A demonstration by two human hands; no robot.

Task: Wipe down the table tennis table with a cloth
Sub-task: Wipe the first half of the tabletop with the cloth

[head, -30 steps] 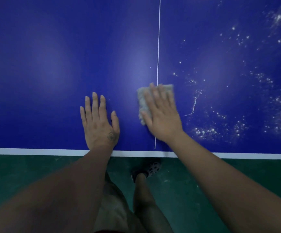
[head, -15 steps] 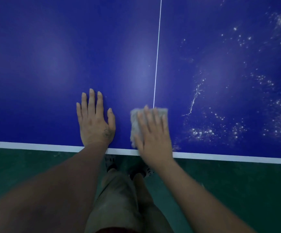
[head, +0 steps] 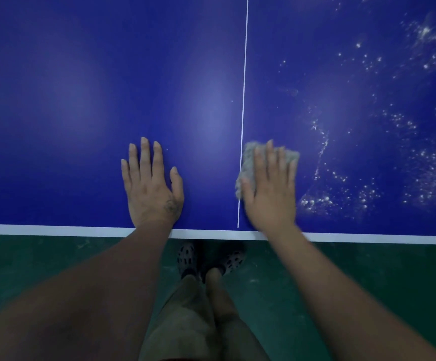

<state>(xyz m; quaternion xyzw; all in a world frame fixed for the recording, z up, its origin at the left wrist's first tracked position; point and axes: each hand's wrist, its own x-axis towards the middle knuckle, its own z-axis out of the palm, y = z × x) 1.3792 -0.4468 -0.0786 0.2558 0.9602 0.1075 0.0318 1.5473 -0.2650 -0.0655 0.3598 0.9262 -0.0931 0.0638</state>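
Cloth (head: pixel 248 155) lies under right hand (head: pixel 270 194) on table (head: pixel 81 100).

The single head camera looks steeply down, close over the table (head: pixel 81 100) edge and floor (head: pixel 368 282).

Things counted at the near edge of the 1 table (head: pixel 81 74)
There are 1 left hand (head: pixel 150 188) and 1 right hand (head: pixel 270 194), so 2 in all, 1 grey cloth (head: pixel 248 156), 1 white centre line (head: pixel 244 74), and 2 shoes (head: pixel 185 257) below this edge.
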